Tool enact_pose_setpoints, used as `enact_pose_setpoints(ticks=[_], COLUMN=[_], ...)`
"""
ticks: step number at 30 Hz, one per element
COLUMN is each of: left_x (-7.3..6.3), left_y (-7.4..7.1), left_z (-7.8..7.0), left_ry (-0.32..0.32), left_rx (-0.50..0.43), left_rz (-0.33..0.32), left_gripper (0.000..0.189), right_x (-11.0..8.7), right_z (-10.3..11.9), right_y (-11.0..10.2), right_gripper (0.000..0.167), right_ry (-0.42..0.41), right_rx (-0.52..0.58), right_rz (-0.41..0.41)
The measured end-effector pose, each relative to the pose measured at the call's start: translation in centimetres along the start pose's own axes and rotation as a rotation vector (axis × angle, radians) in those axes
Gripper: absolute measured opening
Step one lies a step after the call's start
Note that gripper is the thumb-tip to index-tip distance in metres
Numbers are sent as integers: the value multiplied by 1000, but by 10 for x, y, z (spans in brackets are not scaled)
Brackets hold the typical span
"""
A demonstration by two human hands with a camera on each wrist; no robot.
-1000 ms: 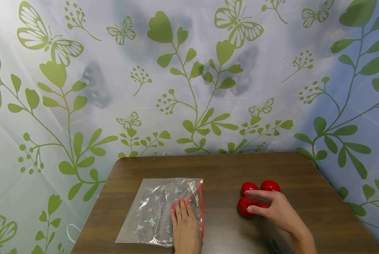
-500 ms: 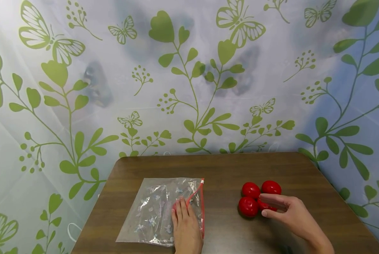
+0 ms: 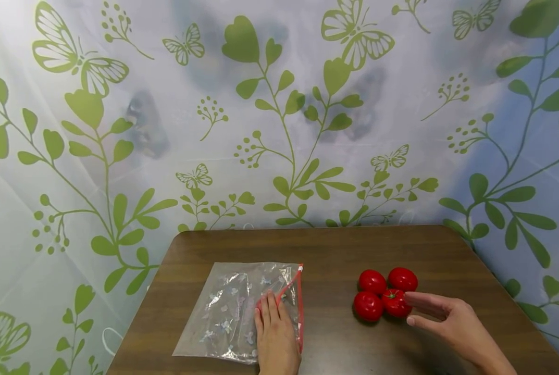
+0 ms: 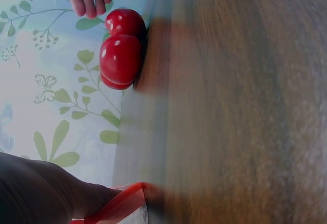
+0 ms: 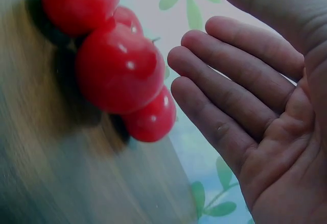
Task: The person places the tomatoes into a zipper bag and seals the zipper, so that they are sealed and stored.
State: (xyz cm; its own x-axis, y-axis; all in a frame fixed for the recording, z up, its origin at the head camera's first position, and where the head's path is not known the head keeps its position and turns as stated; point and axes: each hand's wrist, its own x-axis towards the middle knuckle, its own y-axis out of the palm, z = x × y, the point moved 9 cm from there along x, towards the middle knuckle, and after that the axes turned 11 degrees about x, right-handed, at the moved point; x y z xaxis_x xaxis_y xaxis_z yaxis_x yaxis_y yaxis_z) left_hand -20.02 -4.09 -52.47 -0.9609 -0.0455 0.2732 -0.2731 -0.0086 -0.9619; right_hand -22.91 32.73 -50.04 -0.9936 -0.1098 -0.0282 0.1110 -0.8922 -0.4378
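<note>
Several shiny red tomatoes sit bunched together on the right half of the table. One with a green stem (image 3: 395, 303) is nearest my right hand (image 3: 452, 320), whose straight, spread fingers are just to its right with nothing in them. In the right wrist view the palm and fingers (image 5: 230, 106) are apart from the tomatoes (image 5: 120, 68). My left hand (image 3: 277, 338) rests with extended fingers on a clear zip bag (image 3: 199, 336) that lies flat at the left. The bag has a flower print and a red edge strip (image 4: 125, 201), folded back near my fingertips.
The brown wooden table (image 3: 326, 250) has rounded far corners. Behind it and along its sides hangs a pale curtain (image 3: 204, 198) with green leaves and butterflies. A stretch of tabletop lies between bag and tomatoes.
My right hand has drawn back to the right, off the tomatoes, uncovering the stemmed one beside the others. My left hand stays in place on the bag.
</note>
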Motion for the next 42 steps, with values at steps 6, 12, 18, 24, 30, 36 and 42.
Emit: enact_pose_setpoints(ticks=[6,12,18,24,30,36,42], left_x=[0,0,1,0,1,0,0], left_y=[-1,0,-2,-4,-2,0,0], left_z=[0,0,0,0,0,0,0], left_ry=[4,1,2,11,7,3,4], left_rx=[8,0,9,18,9,13,24], left_rz=[-11,9,17,3,0,-1,-5], left_gripper=[113,113,112,110,112,111,110], right_x=[-2,-2,-1,1,4,12,23], right_z=[-7,-13,-27,-39,-47,-51,-57], right_y=[-11,-20,-31,-37,-39,-45,-56], right_gripper=[57,56,59,60,60,58,58], right_ry=[-5,-19,33,60,61,25,15], right_rx=[-43,-29,-32,-22,-24,-36,-5], right_rz=[-30,-22,-12,-10,-14,-32,-38])
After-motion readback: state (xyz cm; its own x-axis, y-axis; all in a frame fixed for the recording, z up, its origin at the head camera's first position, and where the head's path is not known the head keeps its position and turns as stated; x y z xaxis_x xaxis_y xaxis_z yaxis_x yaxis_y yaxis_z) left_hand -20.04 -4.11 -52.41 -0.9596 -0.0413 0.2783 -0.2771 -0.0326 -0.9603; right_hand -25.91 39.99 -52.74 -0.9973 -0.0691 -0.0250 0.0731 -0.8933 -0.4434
